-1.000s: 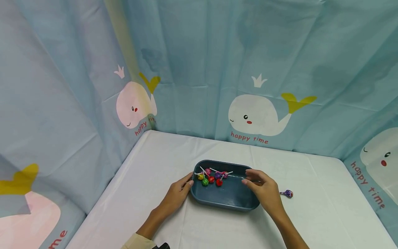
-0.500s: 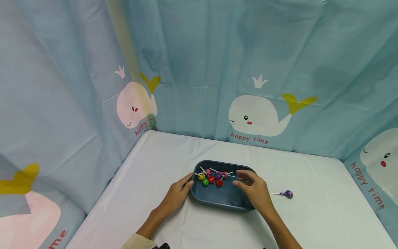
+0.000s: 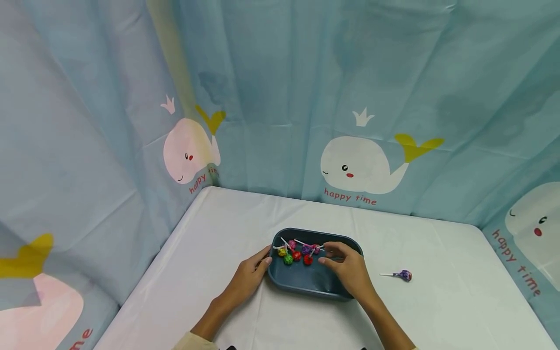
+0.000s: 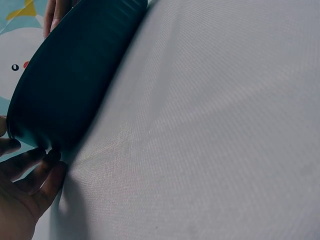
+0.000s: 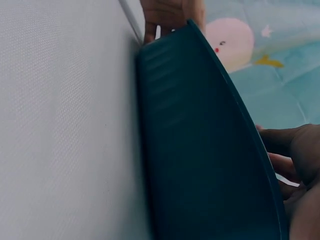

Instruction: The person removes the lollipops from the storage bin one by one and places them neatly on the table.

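A dark blue-green plastic tray (image 3: 302,281) stands on the white cloth in the head view. Several wrapped lollipops lie at its left and back, among them a green lollipop (image 3: 288,259) and a red lollipop (image 3: 308,260). My left hand (image 3: 247,276) holds the tray's left end, thumb at the rim; in the left wrist view its fingers (image 4: 37,172) lie against the outer wall. Over the right half of the tray my right hand (image 3: 350,272) reaches in, thumb and fingers apart, fingertips right beside the white sticks. The tray's wall hides those fingertips in the right wrist view.
One purple-wrapped lollipop (image 3: 406,275) lies on the white cloth (image 3: 446,311) to the right of the tray, its stick pointing left. Behind the table hangs a light blue curtain (image 3: 271,97) printed with whales.
My right hand has moved left, from the tray's right rim to over its inside near the lollipops, uncovering the stick of the lone lollipop. My left hand stays on the tray.
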A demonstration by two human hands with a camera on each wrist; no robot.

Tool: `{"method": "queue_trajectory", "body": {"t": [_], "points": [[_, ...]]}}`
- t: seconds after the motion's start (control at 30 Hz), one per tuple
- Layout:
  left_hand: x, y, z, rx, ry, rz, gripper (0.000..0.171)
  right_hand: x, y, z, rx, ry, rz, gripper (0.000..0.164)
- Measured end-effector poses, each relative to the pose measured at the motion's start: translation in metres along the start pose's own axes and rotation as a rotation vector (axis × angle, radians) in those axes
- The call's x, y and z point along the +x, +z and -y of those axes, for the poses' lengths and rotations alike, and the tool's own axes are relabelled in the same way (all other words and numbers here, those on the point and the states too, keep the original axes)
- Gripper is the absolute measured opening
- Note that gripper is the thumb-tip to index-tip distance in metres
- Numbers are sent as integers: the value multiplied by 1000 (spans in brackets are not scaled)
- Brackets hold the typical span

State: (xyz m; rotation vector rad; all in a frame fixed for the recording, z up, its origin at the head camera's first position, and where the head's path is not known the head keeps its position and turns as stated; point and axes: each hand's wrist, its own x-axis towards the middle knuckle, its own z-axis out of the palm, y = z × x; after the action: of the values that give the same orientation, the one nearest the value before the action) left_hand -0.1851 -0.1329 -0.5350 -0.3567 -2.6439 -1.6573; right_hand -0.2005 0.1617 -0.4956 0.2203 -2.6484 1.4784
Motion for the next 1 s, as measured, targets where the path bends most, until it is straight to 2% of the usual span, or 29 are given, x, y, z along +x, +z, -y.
{"method": "queue_trajectory", "body": {"t": [0.53, 1.0], "points": [[1, 0, -2, -1, 1, -24, 50, 15, 19, 5, -72, 25, 26, 35], [-1, 4, 2, 31, 16, -22, 50, 18, 30, -1, -129, 30, 72, 31]]}}
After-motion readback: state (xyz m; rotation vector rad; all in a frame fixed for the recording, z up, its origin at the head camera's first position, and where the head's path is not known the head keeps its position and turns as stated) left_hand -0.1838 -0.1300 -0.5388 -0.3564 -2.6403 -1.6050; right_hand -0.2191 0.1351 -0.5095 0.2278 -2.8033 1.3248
